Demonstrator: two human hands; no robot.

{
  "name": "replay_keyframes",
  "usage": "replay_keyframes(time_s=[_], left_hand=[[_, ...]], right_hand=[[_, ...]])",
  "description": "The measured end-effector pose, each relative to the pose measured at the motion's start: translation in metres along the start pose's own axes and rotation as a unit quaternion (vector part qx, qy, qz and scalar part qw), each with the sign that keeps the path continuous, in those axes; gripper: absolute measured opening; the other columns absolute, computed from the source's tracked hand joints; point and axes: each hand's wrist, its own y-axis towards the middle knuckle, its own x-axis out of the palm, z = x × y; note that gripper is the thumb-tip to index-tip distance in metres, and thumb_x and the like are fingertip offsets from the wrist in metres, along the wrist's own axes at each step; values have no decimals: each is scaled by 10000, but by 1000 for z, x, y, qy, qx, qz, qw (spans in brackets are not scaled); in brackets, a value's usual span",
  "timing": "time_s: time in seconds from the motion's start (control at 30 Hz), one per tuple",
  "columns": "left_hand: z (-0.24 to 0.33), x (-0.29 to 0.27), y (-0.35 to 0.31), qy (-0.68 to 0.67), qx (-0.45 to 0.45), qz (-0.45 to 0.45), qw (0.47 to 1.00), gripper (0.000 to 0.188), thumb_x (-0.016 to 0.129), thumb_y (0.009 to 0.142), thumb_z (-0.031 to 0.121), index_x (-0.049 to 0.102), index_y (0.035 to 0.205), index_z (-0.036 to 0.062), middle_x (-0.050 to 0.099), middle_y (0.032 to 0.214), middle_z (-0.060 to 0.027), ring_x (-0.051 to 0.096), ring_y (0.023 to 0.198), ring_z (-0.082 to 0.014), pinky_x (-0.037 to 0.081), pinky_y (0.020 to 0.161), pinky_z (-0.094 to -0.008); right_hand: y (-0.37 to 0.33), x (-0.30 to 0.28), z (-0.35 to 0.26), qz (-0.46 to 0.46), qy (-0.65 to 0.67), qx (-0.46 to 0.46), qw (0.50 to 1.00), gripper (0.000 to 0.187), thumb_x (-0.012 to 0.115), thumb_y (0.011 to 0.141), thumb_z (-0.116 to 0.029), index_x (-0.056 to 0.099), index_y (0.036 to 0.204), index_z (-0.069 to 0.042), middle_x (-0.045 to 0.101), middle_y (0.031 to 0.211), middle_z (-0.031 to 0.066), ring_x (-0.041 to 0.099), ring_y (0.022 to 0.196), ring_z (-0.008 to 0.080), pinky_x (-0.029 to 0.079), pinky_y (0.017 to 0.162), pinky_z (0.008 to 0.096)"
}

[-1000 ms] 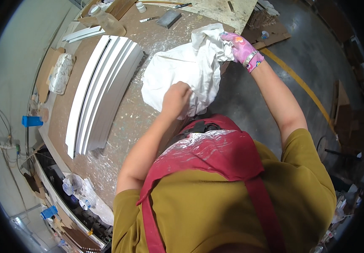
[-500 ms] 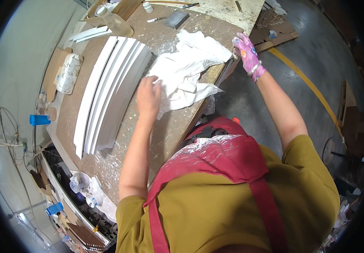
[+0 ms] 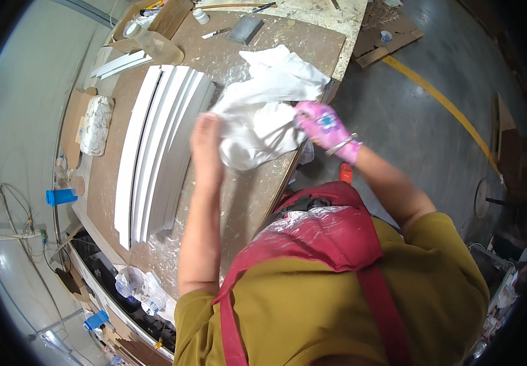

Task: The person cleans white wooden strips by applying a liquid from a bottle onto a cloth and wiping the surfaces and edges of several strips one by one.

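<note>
A crumpled white cloth (image 3: 248, 137) lies on the brown worktable, with its near part bunched up. My right hand (image 3: 327, 128), in a pink flowered glove, is closed on the right side of this cloth, by the table edge. At the cloth's left side is my bare left hand (image 3: 207, 143), smeared by motion; whether its fingers grip the fabric is unclear. Just left of that hand stands a stack of long white strips (image 3: 160, 152), set side by side.
A wrapped white bundle (image 3: 97, 125) lies left of the strips. Toward the back are a grey block (image 3: 245, 29), a marker (image 3: 216, 33), a small white bottle (image 3: 200, 16) and a clear jug (image 3: 160, 47). A blue clamp-like piece (image 3: 61, 197) sits at the left edge.
My right hand has come from the table's far corner to the cloth and closed on it. The cloth's near part has been gathered up. My left hand has shifted slightly left and down.
</note>
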Motion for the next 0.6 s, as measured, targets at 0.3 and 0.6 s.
replay_keyframes(time_s=[0.3,0.6], left_hand=[[154,-140,-6,-262,63,305,914,374,432,945,329,558,1164,52,617,1118,-100,601,1011,-244,489,912,-393],[201,-274,-211,-210,102,485,843,467,465,887,403,550,1205,72,559,1245,-120,533,1134,-314,381,997,-502]], right_hand=[[64,-164,102,214,494,57,841,173,529,864,-60,545,1030,-12,605,894,76,600,823,188,508,746,320],[206,-198,95,305,632,166,693,140,513,856,-16,547,984,30,614,960,139,588,914,273,478,886,373]])
